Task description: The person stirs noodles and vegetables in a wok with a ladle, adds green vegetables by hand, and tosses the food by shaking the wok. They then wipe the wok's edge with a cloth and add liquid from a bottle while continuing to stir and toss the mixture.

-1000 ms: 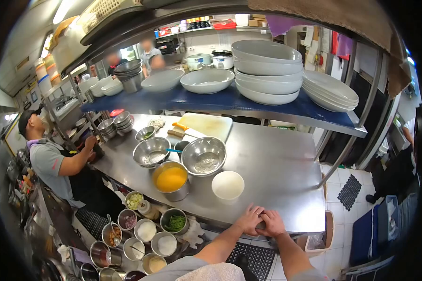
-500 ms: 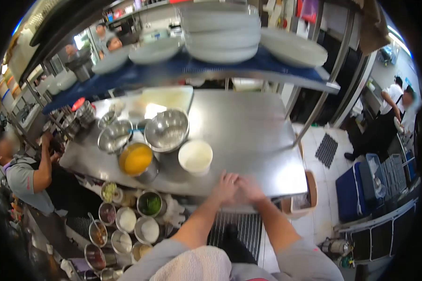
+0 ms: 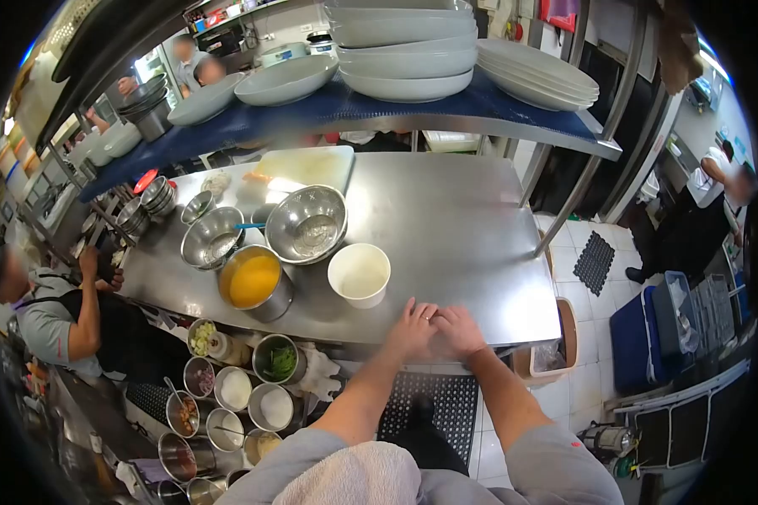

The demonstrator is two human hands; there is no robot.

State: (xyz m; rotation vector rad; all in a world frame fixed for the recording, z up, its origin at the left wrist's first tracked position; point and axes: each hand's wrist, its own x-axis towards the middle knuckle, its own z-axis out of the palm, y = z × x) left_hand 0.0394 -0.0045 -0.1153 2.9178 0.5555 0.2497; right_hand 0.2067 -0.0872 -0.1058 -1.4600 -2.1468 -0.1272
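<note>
My left hand [image 3: 411,331] and my right hand [image 3: 458,330] meet at the front edge of the steel table [image 3: 446,219], their fingers bent and touching. Whether anything small lies between them cannot be made out. Just beyond my left hand stands a white tub [image 3: 359,275], pale inside. To its left is a steel pot [image 3: 255,280] of orange-yellow liquid. Behind these sit a perforated steel bowl [image 3: 306,224] and a smaller steel bowl [image 3: 213,239] with a blue-handled utensil. A pale cutting board [image 3: 307,166] lies farther back.
White plates [image 3: 406,63] are stacked on an overhead shelf [image 3: 379,114]. Ingredient containers [image 3: 232,389] stand at lower left. A co-worker [image 3: 67,316] is at the left, another person [image 3: 703,202] at the far right. A bin [image 3: 552,341] stands beside the table.
My hands, blurred before, now show more sharply and sit slightly farther right in view. The head view has shifted a little. The person at the far right has changed posture.
</note>
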